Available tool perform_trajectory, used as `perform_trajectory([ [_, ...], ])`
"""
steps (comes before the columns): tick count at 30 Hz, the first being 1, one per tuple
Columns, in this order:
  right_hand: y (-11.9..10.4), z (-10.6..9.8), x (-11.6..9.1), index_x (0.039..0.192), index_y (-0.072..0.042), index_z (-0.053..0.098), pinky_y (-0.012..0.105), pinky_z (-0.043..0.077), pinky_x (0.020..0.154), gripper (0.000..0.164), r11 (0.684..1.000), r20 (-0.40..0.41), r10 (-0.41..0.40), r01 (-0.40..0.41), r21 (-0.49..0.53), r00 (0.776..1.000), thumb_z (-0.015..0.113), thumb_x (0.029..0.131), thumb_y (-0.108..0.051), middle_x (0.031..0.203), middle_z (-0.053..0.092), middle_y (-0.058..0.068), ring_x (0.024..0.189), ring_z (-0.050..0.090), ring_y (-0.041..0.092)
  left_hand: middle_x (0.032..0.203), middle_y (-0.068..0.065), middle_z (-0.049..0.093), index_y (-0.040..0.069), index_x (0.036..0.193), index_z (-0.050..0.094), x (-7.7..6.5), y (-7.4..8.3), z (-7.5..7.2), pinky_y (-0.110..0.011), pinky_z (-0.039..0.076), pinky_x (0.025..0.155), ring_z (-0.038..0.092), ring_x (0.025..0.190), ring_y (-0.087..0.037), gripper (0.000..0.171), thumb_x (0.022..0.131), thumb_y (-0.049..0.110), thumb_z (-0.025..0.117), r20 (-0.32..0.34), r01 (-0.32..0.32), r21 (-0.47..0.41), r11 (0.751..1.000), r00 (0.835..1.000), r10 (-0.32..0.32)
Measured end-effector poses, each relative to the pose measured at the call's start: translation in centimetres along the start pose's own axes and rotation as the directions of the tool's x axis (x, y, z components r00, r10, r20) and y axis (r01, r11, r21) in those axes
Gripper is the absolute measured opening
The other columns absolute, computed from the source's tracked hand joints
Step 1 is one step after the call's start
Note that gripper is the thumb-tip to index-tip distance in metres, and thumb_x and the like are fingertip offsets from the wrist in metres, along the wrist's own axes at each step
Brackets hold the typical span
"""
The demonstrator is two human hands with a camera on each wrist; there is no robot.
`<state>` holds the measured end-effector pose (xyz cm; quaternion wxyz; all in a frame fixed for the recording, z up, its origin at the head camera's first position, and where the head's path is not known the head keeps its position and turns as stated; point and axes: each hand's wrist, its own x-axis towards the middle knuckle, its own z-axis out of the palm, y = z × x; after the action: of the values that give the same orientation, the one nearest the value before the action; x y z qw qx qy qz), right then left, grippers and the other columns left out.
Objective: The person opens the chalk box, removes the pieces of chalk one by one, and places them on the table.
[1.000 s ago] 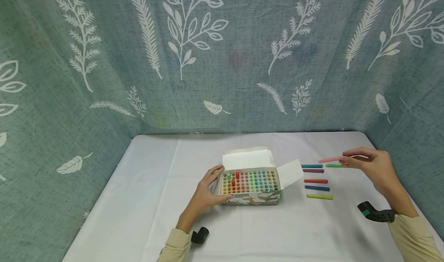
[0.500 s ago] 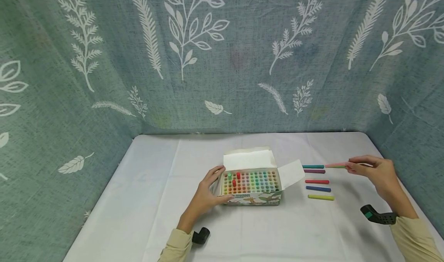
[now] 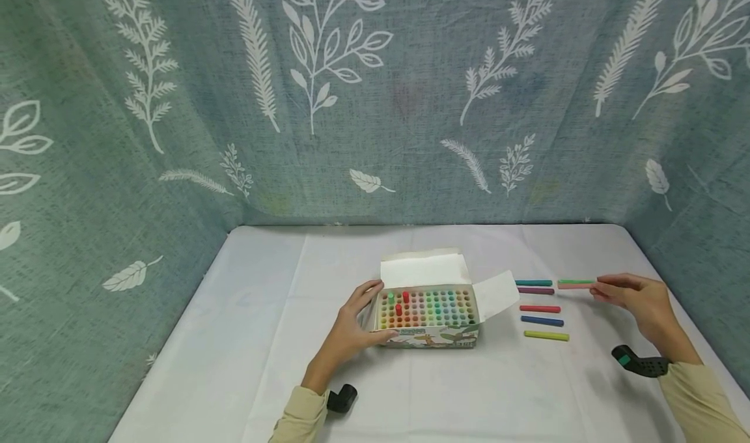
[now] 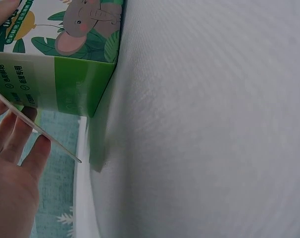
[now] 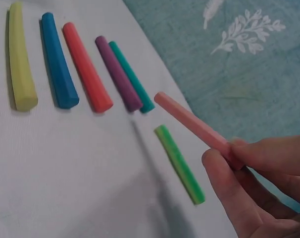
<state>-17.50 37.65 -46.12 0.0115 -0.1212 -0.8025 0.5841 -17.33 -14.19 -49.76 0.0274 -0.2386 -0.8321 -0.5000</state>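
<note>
My right hand (image 3: 638, 300) pinches a pink chalk stick (image 5: 189, 121) by one end between thumb and fingertips. In the right wrist view the stick is held above the table beside a green chalk stick (image 5: 179, 163) that lies on the cloth. At the middle of the table stands an open chalk box (image 3: 428, 336); a holder with rows of holes fills it, and a few red and green stick ends stand up from it. My left hand (image 3: 348, 332) grips the box's left end, thumb along the front, fingers behind a side flap (image 4: 38, 130).
Left of the right hand lie teal (image 3: 534, 283), purple (image 3: 536, 291), red (image 3: 540, 309), blue (image 3: 542, 321) and yellow (image 3: 546, 336) chalk sticks. The box's lid (image 3: 426, 270) and right flap (image 3: 497, 296) stand out. A patterned curtain (image 3: 375, 104) hangs around the white-covered table (image 3: 246, 352).
My right hand has come down and a little to the right with the pink chalk, which now appears just in front of the green stick. The left hand stays on the box.
</note>
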Motion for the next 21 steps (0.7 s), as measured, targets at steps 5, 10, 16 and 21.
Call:
perform_trajectory([
  [5,0.8,0.0,0.6,0.121,0.015,0.052,0.017,0.054,0.067,0.046,0.998,-0.017,0.064,-0.064,-0.017,0.998,0.066,0.090,-0.016,0.081,0.060,-0.016,0.075,0.068,0.005,0.149,-0.006,0.032,0.015,0.145,0.040,0.0,0.0,0.0,-0.055,0.032,0.104,0.026,0.139,-0.024,0.088,0.072,0.036,0.083,-0.002,-0.013,0.001,1.000,1.000,0.013],
  [10,1.4,0.0,1.0,0.126,0.016,0.048,0.019,0.054,0.068,0.052,0.995,-0.013,0.083,-0.084,-0.051,0.996,0.065,0.091,-0.019,0.086,0.057,-0.012,0.075,0.067,0.004,0.149,-0.001,0.032,0.016,0.145,0.039,0.0,0.0,0.1,-0.054,0.034,0.104,0.025,0.139,-0.023,0.088,0.072,0.035,0.083,-0.003,-0.010,0.003,1.000,1.000,0.010],
  [16,2.1,-0.2,1.1,0.127,0.015,0.049,0.013,0.052,0.065,0.056,0.987,-0.020,0.085,-0.087,-0.135,0.996,0.063,0.092,-0.026,0.114,0.054,0.020,0.074,0.064,-0.001,0.149,-0.001,0.033,0.016,0.145,0.040,0.0,0.1,0.1,-0.055,0.034,0.104,0.026,0.139,-0.023,0.088,0.072,0.035,0.083,-0.008,-0.009,-0.004,1.000,1.000,0.009],
  [21,2.5,-0.3,1.2,0.126,0.018,0.047,0.015,0.053,0.065,0.048,0.984,-0.013,0.066,-0.067,-0.167,0.998,0.056,0.096,-0.018,0.124,0.044,0.033,0.073,0.066,0.002,0.149,-0.005,0.033,0.016,0.145,0.040,0.0,0.0,0.1,-0.054,0.034,0.104,0.026,0.139,-0.023,0.088,0.071,0.036,0.083,-0.006,-0.008,-0.002,1.000,1.000,0.008],
])
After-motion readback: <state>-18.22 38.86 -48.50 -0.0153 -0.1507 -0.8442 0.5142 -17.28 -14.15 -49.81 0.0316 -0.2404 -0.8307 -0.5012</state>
